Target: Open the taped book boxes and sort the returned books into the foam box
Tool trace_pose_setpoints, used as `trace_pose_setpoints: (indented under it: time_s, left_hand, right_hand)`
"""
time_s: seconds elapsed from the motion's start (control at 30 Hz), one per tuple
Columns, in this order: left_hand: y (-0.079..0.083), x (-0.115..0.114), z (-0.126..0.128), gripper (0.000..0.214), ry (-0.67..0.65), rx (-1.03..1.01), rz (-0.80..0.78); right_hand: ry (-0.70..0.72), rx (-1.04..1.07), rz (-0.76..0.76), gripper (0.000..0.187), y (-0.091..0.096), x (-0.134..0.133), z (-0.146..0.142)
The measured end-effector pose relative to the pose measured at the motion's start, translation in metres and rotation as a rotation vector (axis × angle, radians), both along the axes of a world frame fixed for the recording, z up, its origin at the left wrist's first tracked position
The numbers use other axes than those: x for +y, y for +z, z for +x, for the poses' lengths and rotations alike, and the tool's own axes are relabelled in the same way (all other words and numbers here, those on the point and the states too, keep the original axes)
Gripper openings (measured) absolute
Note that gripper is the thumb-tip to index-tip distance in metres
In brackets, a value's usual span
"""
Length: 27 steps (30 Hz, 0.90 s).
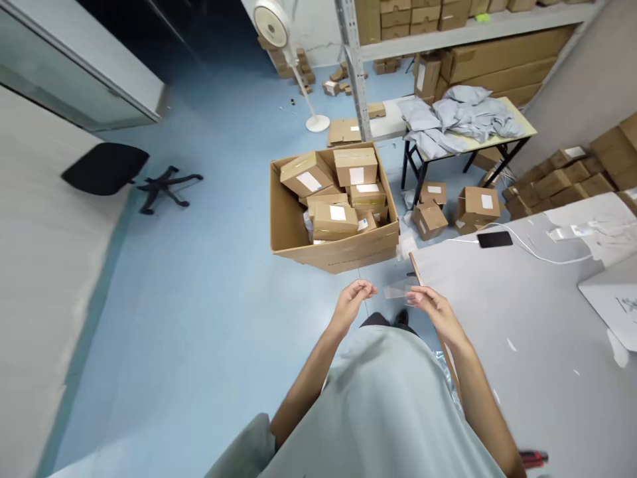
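Note:
In front of my body, my right hand (432, 307) pinches a short clear plastic strip (397, 291), which looks like transparent tape. The strip points towards my left hand (354, 300), whose thumb and fingers are pressed together. A small gap seems to lie between those left fingertips and the strip's visible end; whether something thin is in them I cannot make out. Just beyond both hands stands a large open carton (334, 257) on the floor. Taped brown boxes (334, 220) with white labels are heaped inside it.
To the right is a grey table (497, 305) bearing a phone (495, 239), a white cable and a red-and-black tool (533, 459). Grey mailing bags (462, 116) cover a small table behind. A white fan (317, 123), shelving and a black chair (105, 168) stand farther off.

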<state>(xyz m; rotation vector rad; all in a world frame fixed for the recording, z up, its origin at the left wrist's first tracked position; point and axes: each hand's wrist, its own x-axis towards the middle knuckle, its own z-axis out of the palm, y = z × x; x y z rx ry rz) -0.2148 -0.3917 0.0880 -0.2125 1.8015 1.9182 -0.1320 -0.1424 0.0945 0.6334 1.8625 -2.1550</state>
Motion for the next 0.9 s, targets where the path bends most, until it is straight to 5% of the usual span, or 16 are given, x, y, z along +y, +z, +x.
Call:
trace_pose_setpoints:
  time_s: [0.3, 0.5, 0.6, 0.73, 0.9]
  left_hand:
    - [-0.014, -0.035, -0.074, 0.038, 0.292, 0.032, -0.022]
    - [-0.059, -0.091, -0.154, 0.048, 0.368, -0.067, -0.028]
    - [-0.097, -0.131, -0.208, 0.049, 0.346, -0.098, -0.107]
    - [-0.156, -0.18, -0.283, 0.04, 0.335, -0.09, -0.285]
    - [-0.223, -0.201, -0.346, 0.046, 0.2, -0.266, -0.466]
  right_hand:
    - [0.197, 0.057, 0.011, 0.056, 0.002, -0.01, -0.131]
    - [0.226, -0.002, 0.037, 0.053, -0.02, -0.052, -0.219]
    - [0.174, -0.081, 0.03, 0.05, -0.055, -0.081, -0.267]
    - [0.089, -0.224, 0.053, 0.042, -0.129, -0.126, -0.342]
    - [-0.059, -0.448, 0.231, 0.026, -0.226, -0.175, -0.428]
